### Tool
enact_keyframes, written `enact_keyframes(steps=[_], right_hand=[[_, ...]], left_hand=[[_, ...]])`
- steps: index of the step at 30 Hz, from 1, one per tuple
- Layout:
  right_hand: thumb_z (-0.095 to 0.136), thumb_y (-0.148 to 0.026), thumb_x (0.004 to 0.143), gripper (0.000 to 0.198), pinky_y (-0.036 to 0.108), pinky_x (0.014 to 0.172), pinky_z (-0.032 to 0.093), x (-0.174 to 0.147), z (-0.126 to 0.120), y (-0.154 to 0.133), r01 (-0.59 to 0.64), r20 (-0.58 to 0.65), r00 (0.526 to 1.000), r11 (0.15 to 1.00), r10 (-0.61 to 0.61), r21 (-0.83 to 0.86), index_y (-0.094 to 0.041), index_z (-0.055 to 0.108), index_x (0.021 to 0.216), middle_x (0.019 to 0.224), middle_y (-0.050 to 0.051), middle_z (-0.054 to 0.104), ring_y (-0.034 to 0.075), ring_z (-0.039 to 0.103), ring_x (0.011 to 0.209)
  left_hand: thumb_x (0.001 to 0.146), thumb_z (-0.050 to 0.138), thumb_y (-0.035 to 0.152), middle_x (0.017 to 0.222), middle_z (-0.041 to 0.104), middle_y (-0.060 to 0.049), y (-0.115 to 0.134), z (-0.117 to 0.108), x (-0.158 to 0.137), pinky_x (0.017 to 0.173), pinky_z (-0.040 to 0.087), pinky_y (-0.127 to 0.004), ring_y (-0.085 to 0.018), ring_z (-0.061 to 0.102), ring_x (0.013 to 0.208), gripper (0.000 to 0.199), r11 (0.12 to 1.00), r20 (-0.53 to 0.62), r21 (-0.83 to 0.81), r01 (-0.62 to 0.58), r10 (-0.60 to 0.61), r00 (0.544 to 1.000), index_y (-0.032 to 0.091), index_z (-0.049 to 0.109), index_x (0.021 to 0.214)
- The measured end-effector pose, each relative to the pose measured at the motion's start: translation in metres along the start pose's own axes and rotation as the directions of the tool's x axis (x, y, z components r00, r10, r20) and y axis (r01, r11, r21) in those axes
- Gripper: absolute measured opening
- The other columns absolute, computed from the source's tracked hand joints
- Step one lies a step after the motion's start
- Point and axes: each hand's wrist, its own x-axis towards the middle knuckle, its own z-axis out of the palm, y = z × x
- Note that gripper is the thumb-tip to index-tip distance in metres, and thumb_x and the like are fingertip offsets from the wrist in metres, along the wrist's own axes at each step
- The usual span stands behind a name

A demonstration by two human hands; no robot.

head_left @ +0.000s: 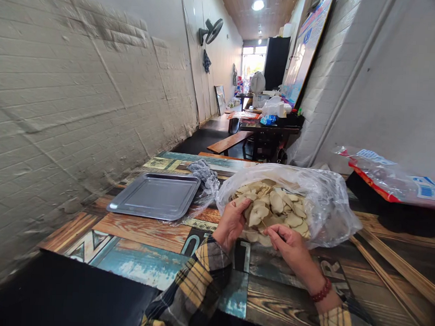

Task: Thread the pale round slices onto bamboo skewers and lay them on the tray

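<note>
A clear plastic bag (333, 206) lies with its mouth toward me, full of thin, pale beige, rounded slices (296, 219); I cannot tell what food they are. At the bag's opening my left hand (232, 223) pinches one pale slice (257, 214) between thumb and fingers. My right hand (288, 245), with a red bead bracelet on its wrist, grips a thin wooden skewer (263, 224). Its tip is at the lower edge of the held slice; whether it has pierced the slice is too small to see. Long bundles of thin sticks (396, 281) lie to the right.
A grey metal tray (154, 196) rests on the patterned table (137, 263) at the left. Beside it is a crumpled grey cloth (204, 174) with clear plastic. A red-edged plastic package (393, 182) sits at the right. Farther back stand a bench (229, 142) and a cluttered table.
</note>
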Motion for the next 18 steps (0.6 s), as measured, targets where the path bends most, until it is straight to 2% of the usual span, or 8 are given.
enact_keyframes(steps=[2,5,12,18], right_hand=[[0.059,-0.054,0.089,0.04,0.03,0.055,0.039,0.0001,-0.0004,-0.0013,0.01,-0.014,1.0,1.0,-0.01,-0.002,-0.02,0.072,0.076,0.053,-0.001,0.055,0.017,0.051,0.053],[0.058,-0.057,0.088,0.042,0.029,0.055,0.039,0.0012,0.0002,-0.0031,0.009,-0.041,0.999,1.0,-0.009,0.002,-0.019,0.07,0.076,0.052,-0.003,0.054,0.016,0.05,0.053],[0.056,-0.057,0.087,0.042,0.029,0.055,0.036,0.0022,0.0036,-0.0017,-0.003,-0.044,0.999,1.0,0.003,-0.015,-0.02,0.066,0.072,0.053,-0.003,0.053,0.016,0.049,0.053],[0.056,-0.057,0.088,0.041,0.029,0.055,0.036,0.0016,0.0054,-0.0013,0.018,-0.041,0.999,0.999,-0.019,-0.036,-0.02,0.065,0.07,0.053,-0.002,0.054,0.016,0.05,0.053]], left_hand=[[0.057,0.096,0.031,0.091,0.079,-0.009,-0.0014,0.0018,-0.0013,0.083,0.056,-0.031,-0.024,0.073,0.091,0.047,1.0,0.044,0.003,-0.002,0.002,0.999,0.013,0.077,0.096],[0.054,0.097,0.028,0.088,0.079,-0.009,-0.0053,0.004,-0.0031,0.08,0.056,-0.029,-0.022,0.073,0.085,0.044,0.999,0.065,0.008,0.037,-0.038,0.997,0.013,0.077,0.09],[0.054,0.096,0.025,0.08,0.077,-0.008,-0.0099,0.0047,-0.0045,0.07,0.056,-0.027,-0.018,0.07,0.071,0.036,0.995,-0.031,0.002,0.1,-0.1,0.995,0.012,0.075,0.08],[0.065,0.091,0.033,0.08,0.076,-0.009,-0.0093,0.0078,-0.0088,0.074,0.059,-0.034,-0.024,0.073,0.079,0.032,0.984,-0.016,0.062,0.169,-0.168,0.986,0.012,0.073,0.081]])
